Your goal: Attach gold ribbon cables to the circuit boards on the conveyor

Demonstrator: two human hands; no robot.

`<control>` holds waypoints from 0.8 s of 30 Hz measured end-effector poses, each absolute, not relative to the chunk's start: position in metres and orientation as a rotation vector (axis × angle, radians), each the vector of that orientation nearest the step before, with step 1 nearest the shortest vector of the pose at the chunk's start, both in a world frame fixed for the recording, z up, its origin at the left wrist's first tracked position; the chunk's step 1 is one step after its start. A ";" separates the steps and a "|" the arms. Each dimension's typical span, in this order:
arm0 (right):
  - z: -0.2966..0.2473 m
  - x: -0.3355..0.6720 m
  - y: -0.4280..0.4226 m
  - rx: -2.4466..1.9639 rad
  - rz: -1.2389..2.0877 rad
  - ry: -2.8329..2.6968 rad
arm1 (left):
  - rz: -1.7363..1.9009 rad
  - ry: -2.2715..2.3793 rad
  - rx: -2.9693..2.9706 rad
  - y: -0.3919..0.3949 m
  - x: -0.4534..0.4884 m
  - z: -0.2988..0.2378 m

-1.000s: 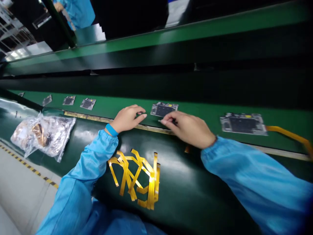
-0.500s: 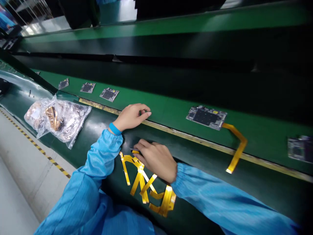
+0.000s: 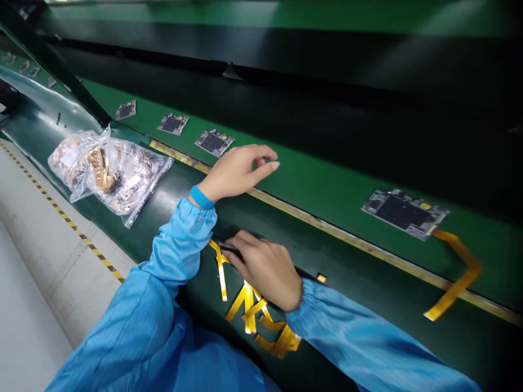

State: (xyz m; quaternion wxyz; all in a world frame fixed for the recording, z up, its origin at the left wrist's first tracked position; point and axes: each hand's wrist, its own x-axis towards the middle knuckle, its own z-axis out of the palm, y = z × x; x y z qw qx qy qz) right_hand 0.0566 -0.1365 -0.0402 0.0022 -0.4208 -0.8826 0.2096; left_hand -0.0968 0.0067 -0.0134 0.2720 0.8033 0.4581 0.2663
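My right hand (image 3: pixel 265 267) is closed around slim dark tweezers (image 3: pixel 229 246). Their tip points left, by the upper end of a yellow flex cable (image 3: pixel 222 277); whether it grips the cable I cannot tell. Below this hand lies a loose pile of yellow flex cables (image 3: pixel 249 307), partly covered by the hand and sleeve. My left hand (image 3: pixel 243 169) hovers over the edge of the green belt, fingers loosely bent, thumb and forefinger a little apart, holding nothing. Just behind it rests a circuit board (image 3: pixel 214 142). Farther right, another circuit board (image 3: pixel 404 212) has a flex cable (image 3: pixel 461 272) attached at its corner.
Two more boards, a nearer one (image 3: pixel 173 124) and a farther one (image 3: pixel 126 110), sit along the belt (image 3: pixel 310 179). Clear plastic bags (image 3: pixel 134 169) with coppery contents lie left on the bench. A small gold-coloured end (image 3: pixel 322 278) shows beyond my right sleeve. A dark slanted post (image 3: pixel 61 71) stands back left.
The view has shifted, and the boards appear farther right. The tweezers' tip now lies at the leftmost cable's upper end. My left hand keeps its loose pose near the belt edge.
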 end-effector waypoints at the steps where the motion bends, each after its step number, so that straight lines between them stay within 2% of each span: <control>1: -0.038 0.050 -0.136 -1.322 0.641 -2.798 | 0.766 1.254 2.152 0.008 -0.103 -0.011; 5: -0.031 0.028 -0.136 -1.335 0.561 -2.912 | 0.945 1.324 2.117 0.008 -0.124 -0.001; 13: -0.022 0.013 -0.137 -1.436 0.543 -3.026 | 1.075 1.310 2.048 0.004 -0.134 0.011; 24: -0.022 -0.003 -0.113 -1.454 0.684 -2.990 | 1.359 1.231 1.926 0.005 -0.141 0.019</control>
